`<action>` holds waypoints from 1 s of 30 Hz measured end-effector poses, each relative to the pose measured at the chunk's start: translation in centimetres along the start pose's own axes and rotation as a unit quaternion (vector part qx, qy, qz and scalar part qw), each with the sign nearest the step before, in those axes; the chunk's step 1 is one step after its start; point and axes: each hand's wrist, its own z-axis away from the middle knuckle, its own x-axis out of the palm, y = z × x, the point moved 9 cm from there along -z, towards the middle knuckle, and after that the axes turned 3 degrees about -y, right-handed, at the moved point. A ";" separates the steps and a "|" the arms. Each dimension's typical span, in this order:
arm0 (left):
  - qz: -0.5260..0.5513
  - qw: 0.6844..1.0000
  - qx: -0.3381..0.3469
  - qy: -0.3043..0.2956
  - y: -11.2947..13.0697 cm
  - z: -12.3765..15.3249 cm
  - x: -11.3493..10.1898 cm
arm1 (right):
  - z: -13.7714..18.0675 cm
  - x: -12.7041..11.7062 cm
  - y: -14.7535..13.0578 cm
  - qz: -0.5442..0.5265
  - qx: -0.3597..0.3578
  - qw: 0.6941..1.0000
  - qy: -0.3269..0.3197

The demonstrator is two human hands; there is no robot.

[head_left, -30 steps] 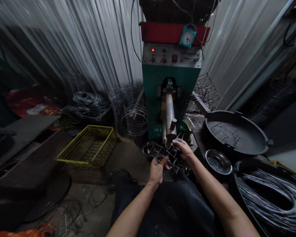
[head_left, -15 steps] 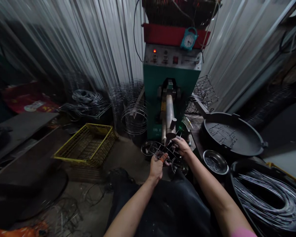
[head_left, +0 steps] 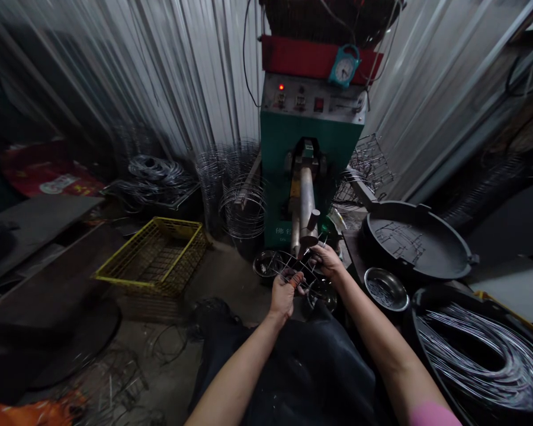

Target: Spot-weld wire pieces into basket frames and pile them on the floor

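Note:
Between my hands is a small wire rack (head_left: 310, 273) of crossed metal rods, just under the tip of the green spot welder's (head_left: 306, 183) metal arm. My left hand (head_left: 286, 290) grips the near left side of the rack; orange wrapping shows on a finger. At the rack's right, close beside the electrode, my right hand (head_left: 325, 259) has its fingers pinched on it; whether a separate short rod is in that pinch I cannot tell. One metal bowl (head_left: 266, 264) sits beyond the left hand, and another bowl (head_left: 323, 296) lies partly hidden below the right.
To the right stand a small bowl of metal pieces (head_left: 386, 290), a large black pan (head_left: 420, 239) with wire parts, and a tub of bent rods (head_left: 484, 355). A yellow wire basket (head_left: 153, 254) and wire rings (head_left: 243, 213) are left. A blue clock (head_left: 344, 66) hangs on the welder.
The view has shifted slightly. Both hands keep their hold on the wire rack under the electrode, with hardly any movement.

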 end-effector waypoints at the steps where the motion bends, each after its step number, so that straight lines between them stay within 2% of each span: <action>1: 0.000 1.000 0.001 -0.001 0.0 0.0 0.0 | 0.0 0.0 0.0 0.001 -0.002 1.000 -0.001; 21: -0.005 1.000 0.011 -0.024 0.2 0.0 0.3 | 0.1 0.0 -0.1 0.023 0.004 0.999 -0.022; 30: 0.001 1.000 0.005 -0.015 0.2 -0.2 0.2 | -0.3 0.0 -0.1 0.027 0.012 0.999 -0.027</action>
